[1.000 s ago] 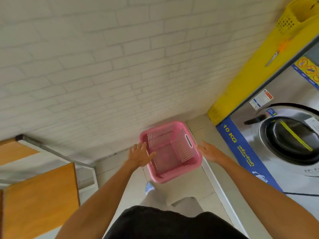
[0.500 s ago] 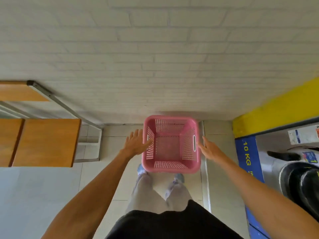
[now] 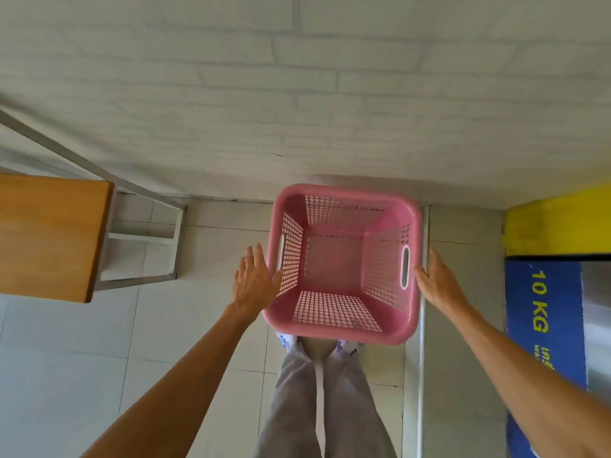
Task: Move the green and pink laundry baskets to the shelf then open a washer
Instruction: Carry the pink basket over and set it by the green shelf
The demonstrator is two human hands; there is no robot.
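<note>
Pink basket (image 3: 342, 262) upright on the floor at the wall, mouth up, roughly square. Left hand (image 3: 253, 280) and right hand (image 3: 436, 282) flank its handled sides, fingers straight, gripping nothing.

Down at the right, a blue vertical band (image 3: 542, 325) runs along the front of the grey metal washing machine (image 3: 596, 319), and on it yellow characters read "10 KG", turned sideways so they run down the band. Just under those sits a smaller line of yellow lettering, cut off by the person's right forearm and too small and blurred to read; it is not plainly in Latin letters. Nothing else here carries any writing I can read.
</note>
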